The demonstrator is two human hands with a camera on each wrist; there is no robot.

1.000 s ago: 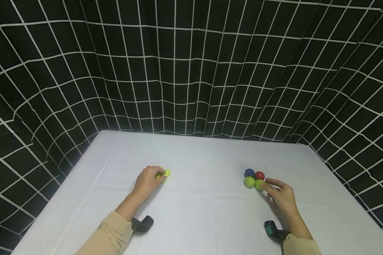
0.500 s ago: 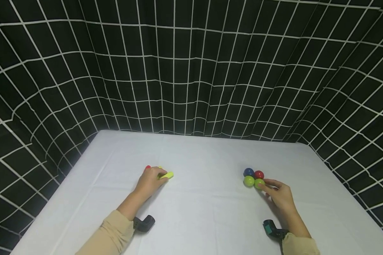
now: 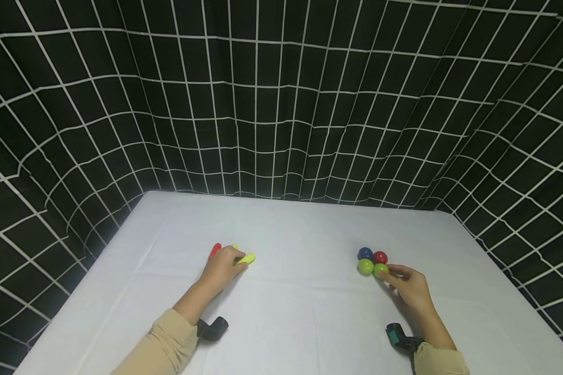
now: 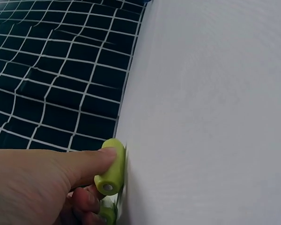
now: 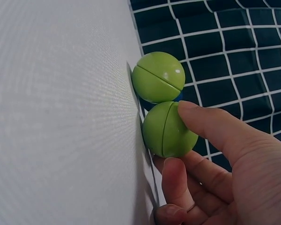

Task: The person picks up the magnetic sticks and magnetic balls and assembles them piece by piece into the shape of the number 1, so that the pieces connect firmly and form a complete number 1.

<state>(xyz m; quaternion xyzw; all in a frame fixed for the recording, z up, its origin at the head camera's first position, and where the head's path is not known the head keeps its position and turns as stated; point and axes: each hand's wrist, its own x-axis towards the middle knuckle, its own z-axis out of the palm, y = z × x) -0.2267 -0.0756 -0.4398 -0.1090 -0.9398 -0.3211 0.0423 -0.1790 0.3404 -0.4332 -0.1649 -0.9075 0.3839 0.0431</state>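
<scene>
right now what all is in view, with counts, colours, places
table: 1, white, centre
green balls: 2, green, near row, table right
blue ball: 1, blue, far row, left
red ball: 1, red, far row, right
yellow rods: at least 2, yellow-green, table left
red rod: 1, red, left of these
backdrop: 1, black with white grid, behind and beside table
wrist devices: 2, dark, on wrists
sleeves: 2, beige, forearms
left hand: 1, pinching a yellow rod
right hand: 1, pinching right green ball

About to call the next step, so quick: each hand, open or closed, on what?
Left hand: closed, pinching a yellow-green cylinder.
Right hand: closed, thumb and fingers on a green ball.
</scene>
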